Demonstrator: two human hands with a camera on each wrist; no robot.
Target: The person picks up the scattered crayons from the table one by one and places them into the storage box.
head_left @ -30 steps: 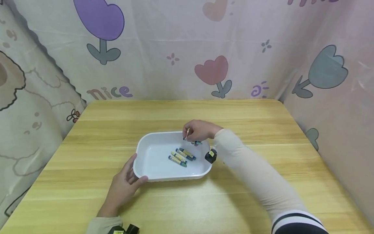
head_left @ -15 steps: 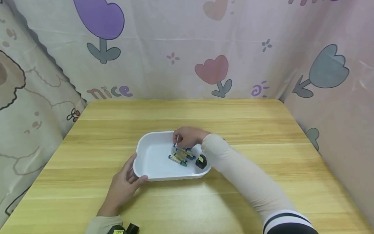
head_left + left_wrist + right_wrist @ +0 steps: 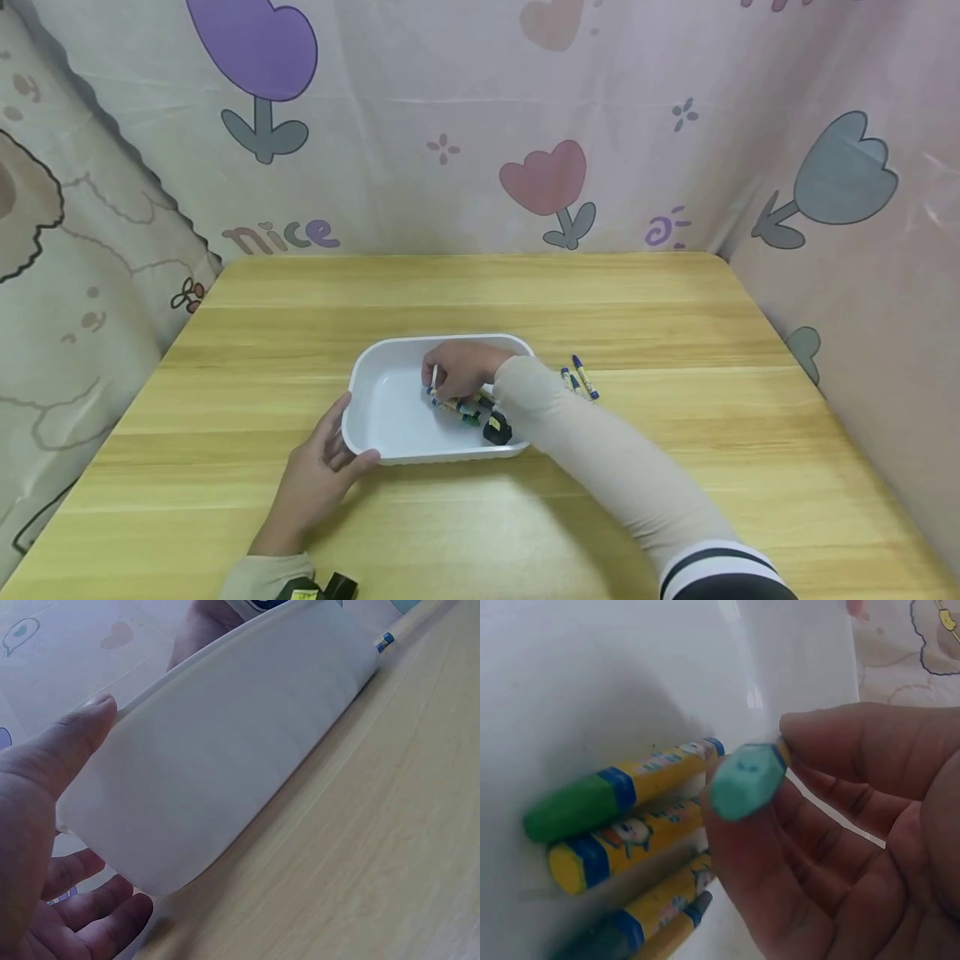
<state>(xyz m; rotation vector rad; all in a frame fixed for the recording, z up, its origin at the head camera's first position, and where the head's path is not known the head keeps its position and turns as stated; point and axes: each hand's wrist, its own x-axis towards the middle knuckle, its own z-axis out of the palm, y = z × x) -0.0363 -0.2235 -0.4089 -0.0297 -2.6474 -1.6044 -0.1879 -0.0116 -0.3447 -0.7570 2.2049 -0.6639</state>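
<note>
My right hand [image 3: 463, 368] is inside the white tray [image 3: 390, 425], pinching a crayon between thumb and fingertips. The mint-green end of this crayon [image 3: 746, 784] points at the camera in the right wrist view. Just beside it, several yellow-wrapped crayons lie on the tray floor, among them a green one [image 3: 577, 810] and a yellow one [image 3: 615, 847]. The hand partly hides them in the head view. At the tray's near left corner, my left hand [image 3: 318, 475] holds on, its thumb [image 3: 86, 727] on the rim and its other fingers [image 3: 112, 922] around the corner.
Several crayons [image 3: 585, 379] lie on the wooden table [image 3: 637, 317] right of the tray, partly behind the right sleeve [image 3: 600, 442]. A printed curtain [image 3: 405, 108] stands behind the table and along both sides.
My right hand has carried the crayon leftward and nearer, from the tray's right end to beside the other crayons. The crayons on the table have come out from behind the arm. My left hand stays put.
</note>
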